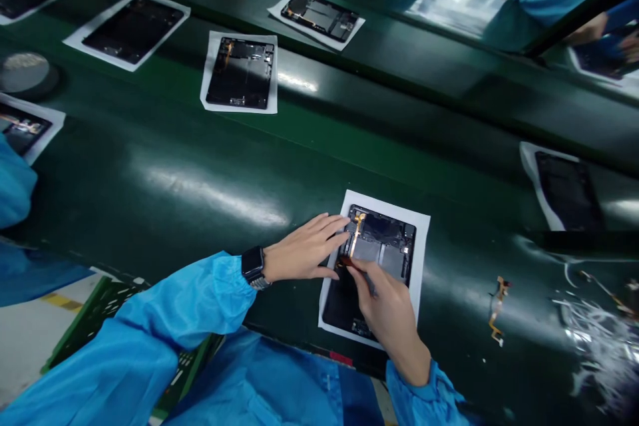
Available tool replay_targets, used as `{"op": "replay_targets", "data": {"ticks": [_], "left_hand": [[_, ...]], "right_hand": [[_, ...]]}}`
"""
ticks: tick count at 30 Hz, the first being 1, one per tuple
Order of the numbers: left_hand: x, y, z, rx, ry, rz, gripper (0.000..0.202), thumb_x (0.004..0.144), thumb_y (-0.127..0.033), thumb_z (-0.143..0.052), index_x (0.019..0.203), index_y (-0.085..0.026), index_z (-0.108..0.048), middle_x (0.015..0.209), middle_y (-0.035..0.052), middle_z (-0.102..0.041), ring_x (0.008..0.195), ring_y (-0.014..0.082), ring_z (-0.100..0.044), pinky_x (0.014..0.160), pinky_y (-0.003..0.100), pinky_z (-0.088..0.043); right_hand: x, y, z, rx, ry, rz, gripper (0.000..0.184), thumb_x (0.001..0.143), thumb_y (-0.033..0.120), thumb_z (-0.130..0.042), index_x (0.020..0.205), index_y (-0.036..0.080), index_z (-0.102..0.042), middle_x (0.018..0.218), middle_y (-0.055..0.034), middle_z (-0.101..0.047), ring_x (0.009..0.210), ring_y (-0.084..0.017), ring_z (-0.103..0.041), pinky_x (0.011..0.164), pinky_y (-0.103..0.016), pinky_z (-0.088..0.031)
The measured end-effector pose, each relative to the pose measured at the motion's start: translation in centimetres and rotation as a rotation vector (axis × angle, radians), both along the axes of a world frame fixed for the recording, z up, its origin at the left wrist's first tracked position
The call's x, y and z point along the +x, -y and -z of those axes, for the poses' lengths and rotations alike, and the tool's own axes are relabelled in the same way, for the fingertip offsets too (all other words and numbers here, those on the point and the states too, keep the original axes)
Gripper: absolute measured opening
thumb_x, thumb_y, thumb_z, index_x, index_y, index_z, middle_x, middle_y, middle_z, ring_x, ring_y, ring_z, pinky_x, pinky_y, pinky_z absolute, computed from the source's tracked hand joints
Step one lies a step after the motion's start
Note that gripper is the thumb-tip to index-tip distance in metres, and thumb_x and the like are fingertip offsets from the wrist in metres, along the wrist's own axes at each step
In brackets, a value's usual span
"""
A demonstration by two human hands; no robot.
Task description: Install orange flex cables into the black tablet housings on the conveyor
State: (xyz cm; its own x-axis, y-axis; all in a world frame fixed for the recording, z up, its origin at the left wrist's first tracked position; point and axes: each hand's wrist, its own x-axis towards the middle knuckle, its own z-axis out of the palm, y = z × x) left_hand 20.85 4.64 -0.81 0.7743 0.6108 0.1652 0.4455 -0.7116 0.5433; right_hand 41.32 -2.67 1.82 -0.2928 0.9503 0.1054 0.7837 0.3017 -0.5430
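Two hands work at one open tablet [379,229]. Your left hand [304,247], a watch [253,266] on its wrist, lies open with fingers spread, touching the tablet's left edge and gripping nothing. Your right hand [389,316] pinches a small dark-red strip [345,261] just below an amber flex cable [356,236]. The tablet sits on white paper [422,266] on a green conveyor belt [459,213], with a loose flex cable [498,309] further right.

Blue, bright blue on that sleeve [190,299], over a glossy dark green surface [200,166]! A white paper sheet [423,259] frames the black tablet housing [379,229], with a copper-gold flex strip [356,236] and a dark amber tab [344,261] on top. Another gold strip [498,309] and silver shreds [599,353] sit toward the surface's right edge!
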Motion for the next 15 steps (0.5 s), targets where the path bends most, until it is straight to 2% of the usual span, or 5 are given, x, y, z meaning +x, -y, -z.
{"op": "replay_targets", "data": {"ticks": [5,10,15], "left_hand": [[0.1,0.0,0.2,-0.003,-0.008,0.003,0.082,0.078,-0.044,-0.077,0.141,-0.012,-0.035,0.152,0.0212,-0.034,0.145,0.032,-0.026,0.12,0.049,-0.024],[0.1,-0.1,0.4,0.006,-0.002,0.005,0.08,0.078,-0.043,-0.078,0.14,-0.012,-0.037,0.151,0.0216,-0.035,0.144,0.0325,-0.027,0.118,0.05,-0.025],[0.0,0.0,0.2,0.024,0.012,-0.006,0.083,0.076,-0.047,-0.078,0.14,-0.013,-0.037,0.149,0.0221,-0.037,0.142,0.0343,-0.031,0.116,0.051,-0.03]], "right_hand": [[-1.2,-0.3,-0.2,0.007,0.13,-0.023,0.017,0.101,0.021,-0.043,0.101,0.017,-0.059,0.088,-0.0083,-0.071,0.072,-0.019,-0.069,0.06,-0.027,-0.048],[-1.9,-1.3,-0.6,0.005,0.27,-0.041,0.022,0.1,0.023,-0.041,0.092,0.016,-0.06,0.072,-0.0056,-0.068,0.058,-0.018,-0.065,0.05,-0.026,-0.037],[-0.6,-1.2,-0.9,-0.067,0.18,0.0,0.021,0.101,0.028,-0.042,0.093,0.019,-0.059,0.079,-0.0049,-0.071,0.065,-0.019,-0.067,0.054,-0.025,-0.04]]}}
